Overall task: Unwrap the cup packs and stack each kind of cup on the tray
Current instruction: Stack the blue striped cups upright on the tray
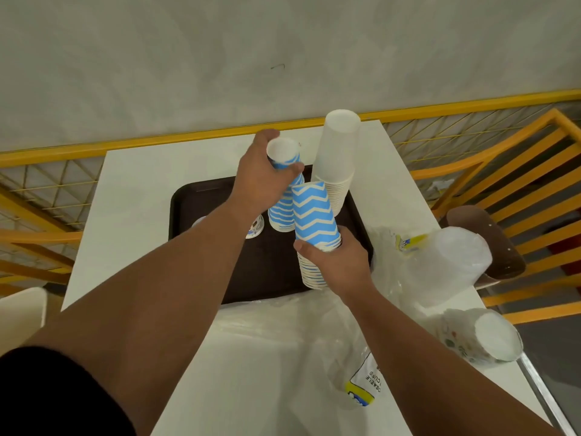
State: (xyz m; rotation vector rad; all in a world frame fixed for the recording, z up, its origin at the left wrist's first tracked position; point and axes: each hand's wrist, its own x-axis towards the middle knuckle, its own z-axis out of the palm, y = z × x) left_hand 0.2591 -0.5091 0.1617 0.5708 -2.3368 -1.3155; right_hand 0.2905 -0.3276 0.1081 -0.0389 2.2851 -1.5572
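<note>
We grip the top of one blue zigzag stack (284, 187) with our left hand (262, 177), fingers curled round it, its base on the brown tray (201, 202). Our right hand (338, 262) clasps a second blue stack (316, 215) just beside it (also over the tray). The tall white stack (338, 158) stands behind.

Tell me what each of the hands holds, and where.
Left hand: top of the standing blue zigzag stack. Right hand: middle of the tilted blue zigzag stack.

Soft even light, wide-angle edge distortion
</note>
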